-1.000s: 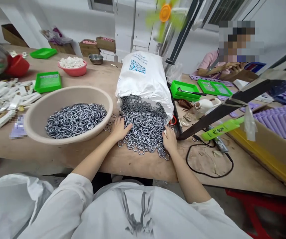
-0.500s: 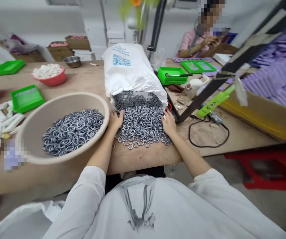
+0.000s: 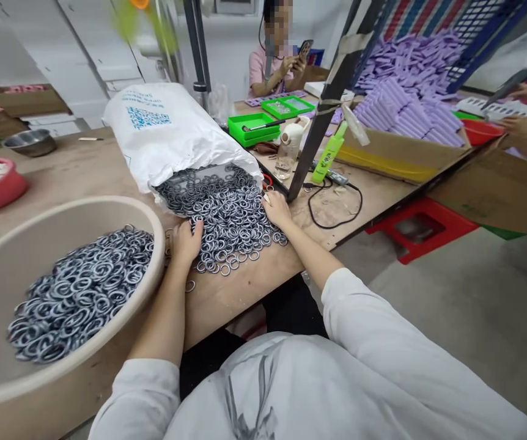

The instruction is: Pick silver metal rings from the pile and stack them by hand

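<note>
A heap of dark grey metallic rings spills from the mouth of a white sack lying on its side on the table. My left hand rests against the heap's left edge, open, with its thumb apart on the rings. At the right edge is my right hand, its fingers spread beside the rings and the sack mouth; a small pale patch shows near its fingertips, too small to name. A large beige basin, partly filled with the same rings, stands to the left of my left forearm.
A slanted dark post rises just right of my right hand. Beyond it are a yellow-green bottle, a cable and a carton of purple pieces. Green trays lie behind the sack. A person sits across, holding a phone.
The view has turned to the right, so the table things appear shifted left. Both hands stay at the two sides of the ring heap, with little visible change.
</note>
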{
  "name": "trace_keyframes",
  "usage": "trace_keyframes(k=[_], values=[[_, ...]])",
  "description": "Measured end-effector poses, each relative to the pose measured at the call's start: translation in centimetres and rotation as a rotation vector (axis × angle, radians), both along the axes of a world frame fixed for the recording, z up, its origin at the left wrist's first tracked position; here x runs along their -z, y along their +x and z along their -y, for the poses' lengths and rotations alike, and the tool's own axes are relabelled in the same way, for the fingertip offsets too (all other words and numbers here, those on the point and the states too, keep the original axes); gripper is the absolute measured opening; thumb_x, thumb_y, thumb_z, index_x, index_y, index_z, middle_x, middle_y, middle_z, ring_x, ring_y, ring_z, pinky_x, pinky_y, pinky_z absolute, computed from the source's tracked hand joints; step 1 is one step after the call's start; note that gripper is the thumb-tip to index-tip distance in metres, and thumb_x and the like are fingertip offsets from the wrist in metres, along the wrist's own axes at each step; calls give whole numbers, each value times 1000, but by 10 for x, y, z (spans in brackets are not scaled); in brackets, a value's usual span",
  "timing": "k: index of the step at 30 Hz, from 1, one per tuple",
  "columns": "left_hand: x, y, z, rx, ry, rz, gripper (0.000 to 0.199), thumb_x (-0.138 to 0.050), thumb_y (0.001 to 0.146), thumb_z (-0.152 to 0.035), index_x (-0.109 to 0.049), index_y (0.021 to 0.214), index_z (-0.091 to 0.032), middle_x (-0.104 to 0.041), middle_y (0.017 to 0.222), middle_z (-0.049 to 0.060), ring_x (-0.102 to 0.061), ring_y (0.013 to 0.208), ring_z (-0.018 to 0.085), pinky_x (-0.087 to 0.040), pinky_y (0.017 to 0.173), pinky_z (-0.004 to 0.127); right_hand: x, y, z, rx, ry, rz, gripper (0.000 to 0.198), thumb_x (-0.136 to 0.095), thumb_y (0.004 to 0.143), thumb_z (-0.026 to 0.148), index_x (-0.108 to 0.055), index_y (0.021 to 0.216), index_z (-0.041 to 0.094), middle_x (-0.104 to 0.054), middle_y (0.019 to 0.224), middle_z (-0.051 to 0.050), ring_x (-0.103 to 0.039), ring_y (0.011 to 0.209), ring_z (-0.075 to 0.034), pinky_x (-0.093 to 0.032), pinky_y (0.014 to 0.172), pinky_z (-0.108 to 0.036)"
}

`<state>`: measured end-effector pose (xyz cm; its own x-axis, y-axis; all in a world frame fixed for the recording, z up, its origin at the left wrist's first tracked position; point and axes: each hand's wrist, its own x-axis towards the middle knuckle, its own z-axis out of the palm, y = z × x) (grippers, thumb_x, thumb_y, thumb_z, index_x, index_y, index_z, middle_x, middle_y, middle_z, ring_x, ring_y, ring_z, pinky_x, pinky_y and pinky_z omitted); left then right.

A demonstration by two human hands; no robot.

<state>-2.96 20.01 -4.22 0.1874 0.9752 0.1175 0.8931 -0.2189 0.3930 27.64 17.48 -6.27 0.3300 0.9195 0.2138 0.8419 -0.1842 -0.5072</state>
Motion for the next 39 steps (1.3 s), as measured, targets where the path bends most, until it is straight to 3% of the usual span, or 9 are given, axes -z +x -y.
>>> trace_keyframes(k=[5,11,16,20,24,29,34,37,39], values=[[0,8,1,128,17,-24,54,-28,98,-48,-67,111,-13,-68,121,20,-59,120,32,-44,103,43,-2,-1,-7,55,-30,-12,49,-44,97,40,-53,140,20,-40,157,-10,-37,141,-32,-33,116,-50],[-19,11,24,166,-53,-31,54,-37,96,-52,-66,119,-12,-68,124,18,-62,118,33,-47,103,42,-6,-2,-7,48,-46,-15,43,-43,96,41,-60,131,20,-56,144,-11,-49,126,-35,-40,108,-54],[-26,-9,63,186,22,-79,61,-41,95,-50,-55,136,-8,-45,153,21,-39,144,34,-29,120,45,-9,4,8,-45,8,-17,38,-36,98,31,-66,117,16,-67,123,-15,-57,117,-29,-41,106,-46],[-15,-18,80,24,-34,-73,71,-38,96,-53,-41,147,-4,-30,160,27,-23,151,40,-24,121,54,-13,2,28,-100,134,-31,42,-31,99,28,-60,126,17,-60,137,-14,-48,130,-27,-33,113,-47],[2,-8,80,-104,-135,-6,78,-36,96,-57,-32,152,-3,-21,162,30,-13,153,42,-20,120,60,-19,-19,59,-195,451,-173,43,-32,102,41,-62,125,21,-65,128,-11,-54,123,-26,-38,109,-47],[7,8,91,0,-129,163,76,-36,97,-57,-32,152,-5,-17,165,25,-16,154,38,-20,122,55,-26,-57,103,-313,469,-258,40,-35,103,41,-63,124,23,-64,129,-11,-54,125,-26,-38,109,-49],[-6,-13,127,53,-45,137,51,-40,99,-43,-53,136,-11,-43,154,21,-37,144,35,-32,116,53,-22,-70,137,-523,412,-293,35,-40,103,34,-61,128,24,-65,129,-12,-57,124,-25,-43,107,-48],[-9,-36,156,66,16,100,33,-43,99,-34,-65,114,-14,-64,123,16,-58,116,29,-44,105,45,-17,-67,149,-606,316,-384,34,-42,102,34,-59,129,23,-69,120,-12,-65,111,-24,-51,97,-44],[-7,-46,170,83,-7,58,27,-49,97,-35,-66,106,-16,-66,108,13,-59,103,27,-47,96,43,-16,-67,152,-594,214,-428,35,-41,102,34,-59,129,22,-71,111,-11,-68,101,-23,-53,92,-42]])
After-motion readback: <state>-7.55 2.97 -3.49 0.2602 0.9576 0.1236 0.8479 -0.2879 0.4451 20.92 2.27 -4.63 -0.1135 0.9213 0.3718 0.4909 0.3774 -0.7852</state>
